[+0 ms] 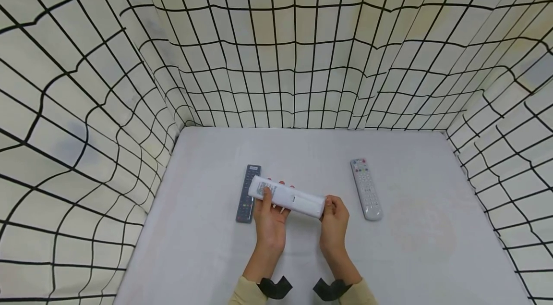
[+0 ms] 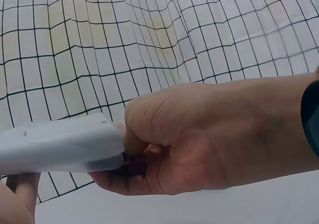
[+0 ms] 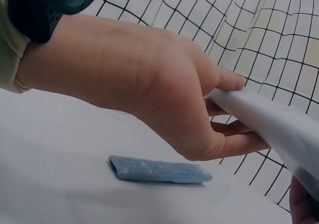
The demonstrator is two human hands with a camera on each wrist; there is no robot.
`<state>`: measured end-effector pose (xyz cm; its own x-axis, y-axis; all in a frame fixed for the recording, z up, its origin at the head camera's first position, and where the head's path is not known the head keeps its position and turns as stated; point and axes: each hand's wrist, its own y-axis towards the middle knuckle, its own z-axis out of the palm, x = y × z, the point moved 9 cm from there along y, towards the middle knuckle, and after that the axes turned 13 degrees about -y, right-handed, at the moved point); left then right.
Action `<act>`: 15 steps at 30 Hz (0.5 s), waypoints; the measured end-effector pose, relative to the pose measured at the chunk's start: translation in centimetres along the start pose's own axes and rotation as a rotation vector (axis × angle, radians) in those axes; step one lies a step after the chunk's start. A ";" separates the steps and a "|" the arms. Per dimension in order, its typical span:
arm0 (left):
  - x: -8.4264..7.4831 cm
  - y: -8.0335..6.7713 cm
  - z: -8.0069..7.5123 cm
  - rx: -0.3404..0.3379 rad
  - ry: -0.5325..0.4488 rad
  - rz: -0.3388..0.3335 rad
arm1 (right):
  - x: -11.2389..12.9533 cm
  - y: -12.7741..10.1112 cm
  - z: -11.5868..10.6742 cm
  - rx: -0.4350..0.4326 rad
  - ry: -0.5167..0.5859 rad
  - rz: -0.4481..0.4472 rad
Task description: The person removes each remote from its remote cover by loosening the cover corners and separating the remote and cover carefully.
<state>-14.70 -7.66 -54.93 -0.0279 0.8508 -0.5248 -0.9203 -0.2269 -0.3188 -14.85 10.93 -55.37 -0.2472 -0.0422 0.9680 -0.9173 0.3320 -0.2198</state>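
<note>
Both hands hold a white remote (image 1: 287, 197) level above the table (image 1: 207, 247), its length running left to right. My left hand (image 1: 270, 221) grips the left end, thumb on top and fingers underneath. The right end is pinched by my right hand (image 1: 333, 221). In the left wrist view the right hand (image 2: 199, 134) closes on the end of the white remote (image 2: 60, 144). The right wrist view shows the left hand (image 3: 149, 84) with its thumb on the white remote (image 3: 279, 129), and a dark remote (image 3: 159, 170) lying on the table beyond.
The dark remote (image 1: 247, 193) lies flat just left of my left hand. A light grey remote (image 1: 366, 189) lies to the right of my right hand. Grid-patterned cloth walls (image 1: 276, 55) close in the table on the left, back and right.
</note>
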 end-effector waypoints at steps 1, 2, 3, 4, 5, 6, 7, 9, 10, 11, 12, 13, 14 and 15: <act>0.0 0.0 0.0 0.002 0.004 -0.001 | 0.1 0.0 0.1 0.018 0.007 0.005; -0.1 0.0 -0.1 0.002 0.000 -0.002 | 0.2 0.0 0.3 0.038 0.014 0.009; -0.1 0.1 -0.1 0.004 0.000 -0.002 | 0.4 -0.1 0.4 0.057 0.023 0.013; -0.2 0.1 -0.2 0.004 -0.002 -0.002 | 0.5 -0.1 0.6 0.075 0.036 0.021; -0.2 0.1 -0.2 0.008 0.001 -0.001 | 0.6 -0.2 0.7 0.094 0.050 0.029; -0.3 0.2 -0.2 0.008 0.000 0.000 | 0.7 -0.2 0.9 0.114 0.065 0.037; -0.4 0.2 -0.3 0.006 -0.004 0.000 | 0.8 -0.3 1.0 0.132 0.082 0.045; -0.5 0.3 -0.4 0.002 -0.009 0.003 | 1.0 -0.4 1.4 0.168 0.113 0.061; -0.6 0.3 -0.4 0.002 -0.009 0.003 | 1.1 -0.4 1.5 0.183 0.125 0.066; -0.6 0.2 -0.4 0.003 -0.007 0.004 | 1.2 -0.5 1.7 0.196 0.132 0.069; -0.7 0.2 -0.4 0.004 -0.011 0.003 | 1.3 -0.5 1.8 0.206 0.141 0.071; -0.8 0.2 -0.3 0.009 -0.017 0.000 | 1.3 -0.6 1.9 0.216 0.151 0.075; -0.8 0.1 -0.2 0.020 -0.023 -0.002 | 1.3 -0.6 2.1 0.231 0.160 0.079; -0.9 0.0 -0.1 0.035 -0.038 -0.008 | 1.3 -0.6 2.2 0.247 0.176 0.084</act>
<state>-14.66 -8.46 -54.54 -0.0347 0.8701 -0.4917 -0.9335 -0.2038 -0.2949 -15.28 8.62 -54.26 -0.2872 0.1471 0.9465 -0.9493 0.0878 -0.3017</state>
